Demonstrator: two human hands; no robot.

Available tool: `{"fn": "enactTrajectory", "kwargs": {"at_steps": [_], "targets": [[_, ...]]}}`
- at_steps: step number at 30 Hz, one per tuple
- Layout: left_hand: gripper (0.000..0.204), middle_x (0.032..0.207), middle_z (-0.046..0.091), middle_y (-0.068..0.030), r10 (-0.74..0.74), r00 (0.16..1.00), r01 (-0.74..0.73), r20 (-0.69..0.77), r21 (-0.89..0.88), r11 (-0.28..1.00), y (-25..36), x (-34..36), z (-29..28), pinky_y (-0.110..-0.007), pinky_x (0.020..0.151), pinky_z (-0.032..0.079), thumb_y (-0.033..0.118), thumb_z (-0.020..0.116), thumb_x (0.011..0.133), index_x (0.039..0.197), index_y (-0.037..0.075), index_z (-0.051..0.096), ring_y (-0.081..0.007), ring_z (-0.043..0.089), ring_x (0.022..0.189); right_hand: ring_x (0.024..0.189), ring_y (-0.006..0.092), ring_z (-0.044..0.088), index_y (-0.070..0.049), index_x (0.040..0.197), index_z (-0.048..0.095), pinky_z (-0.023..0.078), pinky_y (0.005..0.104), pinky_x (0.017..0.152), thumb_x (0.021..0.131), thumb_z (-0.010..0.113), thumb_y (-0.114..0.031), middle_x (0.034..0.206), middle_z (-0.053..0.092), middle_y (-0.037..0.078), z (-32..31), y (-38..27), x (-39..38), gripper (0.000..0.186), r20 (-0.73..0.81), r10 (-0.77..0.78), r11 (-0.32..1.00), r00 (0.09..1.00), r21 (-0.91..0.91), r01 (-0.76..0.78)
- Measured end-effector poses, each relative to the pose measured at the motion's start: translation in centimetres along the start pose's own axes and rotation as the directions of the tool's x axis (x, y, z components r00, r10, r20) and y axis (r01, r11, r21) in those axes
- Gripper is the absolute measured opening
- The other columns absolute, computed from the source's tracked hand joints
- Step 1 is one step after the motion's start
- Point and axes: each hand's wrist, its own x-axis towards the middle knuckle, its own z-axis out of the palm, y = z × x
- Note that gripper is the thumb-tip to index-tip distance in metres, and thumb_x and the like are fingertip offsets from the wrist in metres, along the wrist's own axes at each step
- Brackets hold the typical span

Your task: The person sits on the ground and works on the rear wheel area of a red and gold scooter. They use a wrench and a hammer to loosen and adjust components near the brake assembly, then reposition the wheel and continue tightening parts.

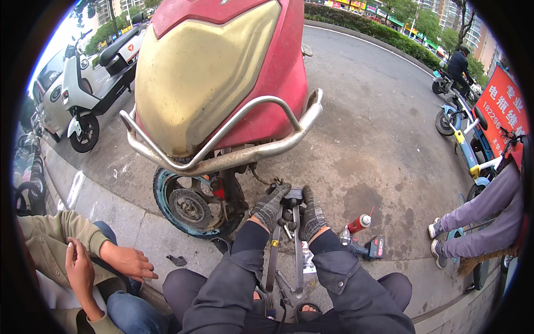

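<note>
Two gloved hands work at the centre: the left hand and right hand are both curled around a dark metal part, just at four o'clock from the scooter's front wheel. Long tyre levers lie between the forearms. Steady, even grip probably serves best; a spray can sits at three o'clock.

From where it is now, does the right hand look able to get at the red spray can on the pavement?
Probably yes. The right hand, gloved, rests on the tools near the wheel, and the red spray can lies just to its right on bare pavement with nothing between them. The power tool sits nearer the person, out of the way.
</note>
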Motion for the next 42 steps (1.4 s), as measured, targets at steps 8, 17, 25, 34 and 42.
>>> {"fn": "enactTrajectory", "kwargs": {"at_steps": [8,17,25,34,42], "targets": [[0.030,0.063,0.063,-0.0014,-0.128,0.981,0.127,0.148,0.013,0.992,0.1,0.0,-1.3,-0.029,0.029,0.038,0.043,0.059,0.091,0.087,0.013,0.063,-0.0186,0.056,0.038,0.034,0.0202,0.045,-0.019,0.072,0.054,0.032,0.0342,0.031,0.085,0.042,-0.076,0.051,0.050,-0.002,1.2,0.2,0.8,0.060,-0.068,0.029,1.000,0.997,-0.006,-0.030],[0.022,0.068,0.063,0.0000,-0.111,0.983,0.130,0.144,-0.132,0.983,0.8,0.0,0.4,-0.028,0.034,0.030,0.039,0.056,0.093,0.100,0.018,0.056,-0.0171,0.052,0.041,0.081,0.0271,0.067,-0.007,0.113,0.060,0.056,0.0474,0.072,0.086,0.068,-0.048,0.089,0.068,0.012,-2.2,4.9,-9.0,0.050,-0.023,0.137,0.982,0.990,-0.130,-0.139],[0.023,0.067,0.064,-0.0001,-0.106,0.970,0.144,0.218,-0.167,0.975,0.4,1.2,-0.2,-0.029,0.033,0.028,0.041,0.059,0.092,0.096,0.019,0.057,-0.0152,0.048,0.038,0.042,0.0127,0.044,-0.007,0.105,0.062,0.032,0.0293,0.037,0.093,0.063,-0.027,0.058,0.048,0.001,-4.1,9.3,-13.0,0.022,-0.259,-0.086,0.936,0.962,-0.352,-0.011],[0.028,0.065,0.063,0.0013,-0.141,0.974,0.166,0.175,-0.134,0.977,-0.1,1.4,-0.5,-0.031,0.032,0.026,0.045,0.053,0.094,0.098,0.018,0.057,-0.0156,0.049,0.037,0.041,0.0110,0.044,-0.007,0.098,0.065,0.030,0.0277,0.036,0.094,0.061,-0.036,0.056,0.050,0.000,-6.8,9.7,-12.4,0.030,-0.303,-0.180,0.888,0.936,-0.459,0.022],[0.028,0.069,0.065,0.0012,-0.104,0.983,0.119,0.152,-0.090,0.989,0.2,1.4,-0.2,-0.028,0.032,0.028,0.042,0.052,0.095,0.100,0.015,0.058,-0.0131,0.051,0.038,0.044,0.0102,0.046,-0.006,0.093,0.064,0.034,0.0275,0.039,0.095,0.058,-0.034,0.060,0.052,-0.001,-5.7,8.5,-12.4,0.029,-0.315,-0.189,0.859,0.930,-0.512,0.001]]}}
